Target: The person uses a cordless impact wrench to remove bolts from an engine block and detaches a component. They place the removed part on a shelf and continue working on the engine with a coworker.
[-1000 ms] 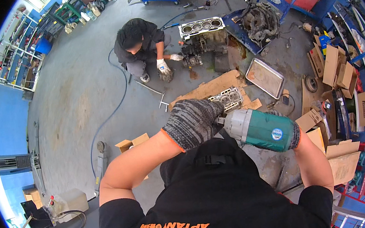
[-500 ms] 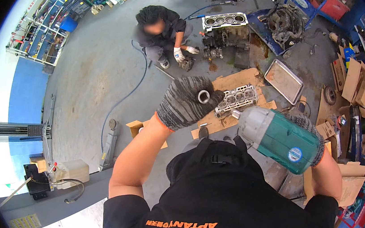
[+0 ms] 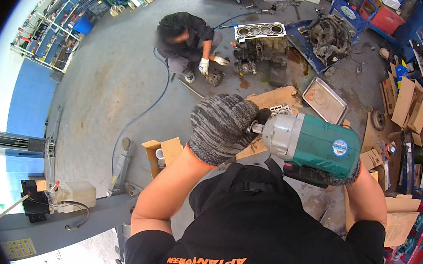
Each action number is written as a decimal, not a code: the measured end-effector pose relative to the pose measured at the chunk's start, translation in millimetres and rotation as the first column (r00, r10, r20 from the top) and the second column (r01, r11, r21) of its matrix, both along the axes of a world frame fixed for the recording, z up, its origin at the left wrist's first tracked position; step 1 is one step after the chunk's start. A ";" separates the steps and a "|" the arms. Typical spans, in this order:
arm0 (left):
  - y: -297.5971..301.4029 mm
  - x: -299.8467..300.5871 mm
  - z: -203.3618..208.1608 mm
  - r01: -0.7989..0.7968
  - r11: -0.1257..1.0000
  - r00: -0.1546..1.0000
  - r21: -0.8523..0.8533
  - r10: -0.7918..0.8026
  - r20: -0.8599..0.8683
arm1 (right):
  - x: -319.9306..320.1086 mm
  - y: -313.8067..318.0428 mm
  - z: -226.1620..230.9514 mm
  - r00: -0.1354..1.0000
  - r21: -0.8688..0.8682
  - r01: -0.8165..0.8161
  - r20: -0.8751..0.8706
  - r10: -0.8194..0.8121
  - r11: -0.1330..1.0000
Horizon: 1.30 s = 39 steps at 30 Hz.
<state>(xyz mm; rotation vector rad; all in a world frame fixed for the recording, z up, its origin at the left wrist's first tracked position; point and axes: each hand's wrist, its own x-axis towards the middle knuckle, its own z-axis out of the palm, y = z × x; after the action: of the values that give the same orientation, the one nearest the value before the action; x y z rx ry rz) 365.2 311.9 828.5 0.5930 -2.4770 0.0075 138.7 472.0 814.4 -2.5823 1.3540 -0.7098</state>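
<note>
Clearly the left hand (image 3: 224,125), in a grey knit glove, has its fingers closed over the nose of the green power wrench (image 3: 309,144), held at chest height; the right hand (image 3: 344,177) grips its handle from below. If the trigger were squeezed, the spinning nose could snag the glove.

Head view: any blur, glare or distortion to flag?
Head view: fisheye bends the edges, black corners; daylight blows out at the left rim; the left hand and green tool are sharp; the co-worker's face is blurred.
</note>
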 end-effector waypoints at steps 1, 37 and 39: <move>2.3 -0.8 0.5 0.012 1.000 1.000 -0.010 -0.012 0.011 | -2.0 0.3 -0.4 1.000 -0.037 -0.009 -0.018 0.009 0.999; -268.3 77.5 -193.0 0.349 0.534 0.837 0.770 -0.547 0.000 | 97.9 -218.8 -136.6 0.747 0.883 -0.140 0.392 -0.537 0.449; -312.3 104.6 -208.7 0.387 0.411 0.795 0.825 -0.602 -0.073 | 130.0 -265.9 -132.5 0.669 0.928 -0.179 0.358 -0.651 0.327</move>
<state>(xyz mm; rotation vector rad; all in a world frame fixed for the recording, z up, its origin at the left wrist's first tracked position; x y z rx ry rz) 469.8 -0.4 619.8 0.1269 -2.6933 -1.4786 268.7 206.1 681.9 -0.9535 1.2934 -0.5698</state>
